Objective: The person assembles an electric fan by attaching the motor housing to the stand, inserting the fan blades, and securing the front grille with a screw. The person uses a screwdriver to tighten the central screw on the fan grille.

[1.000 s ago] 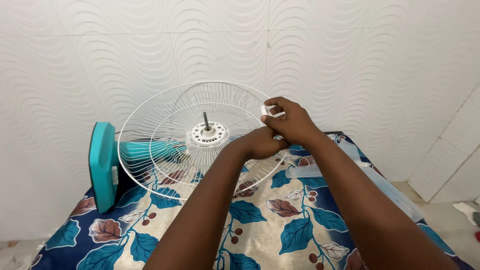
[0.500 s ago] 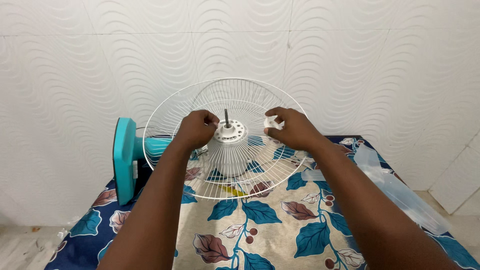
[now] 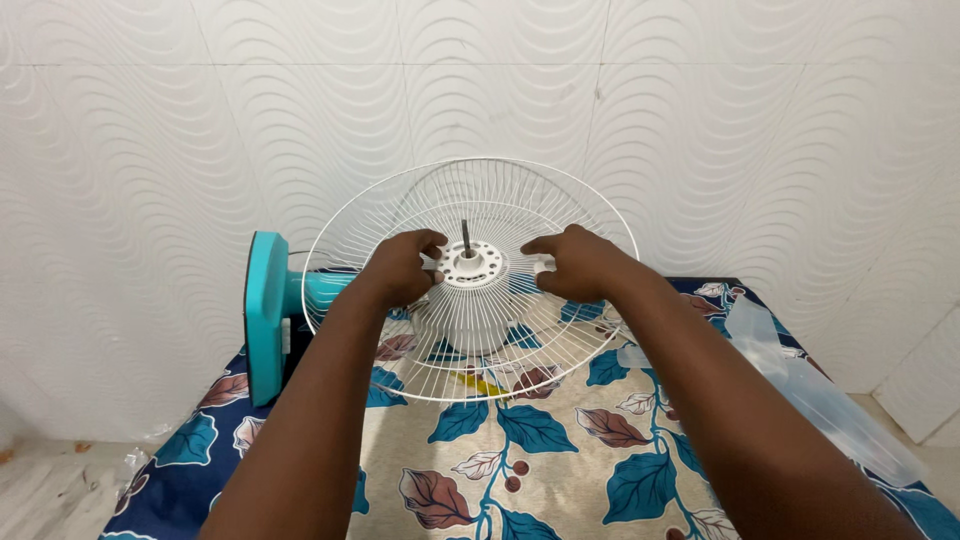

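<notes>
- The white wire fan guard [image 3: 560, 330], dished open toward the camera, is centred on a white round motor hub [image 3: 470, 265] whose thin dark metal shaft [image 3: 465, 233] points up.
- The left hand [image 3: 400, 268] is closed on wires just left of the hub.
- The right hand [image 3: 575, 265] pinches a small white plastic piece [image 3: 545, 264] just right of the hub.

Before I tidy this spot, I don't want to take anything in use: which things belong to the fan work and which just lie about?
In use:
left hand on the white wire fan guard
right hand holding a small white plastic piece
white motor hub with its metal shaft
teal fan base

Lying about:
clear plastic blades
leaf-print cloth
</notes>
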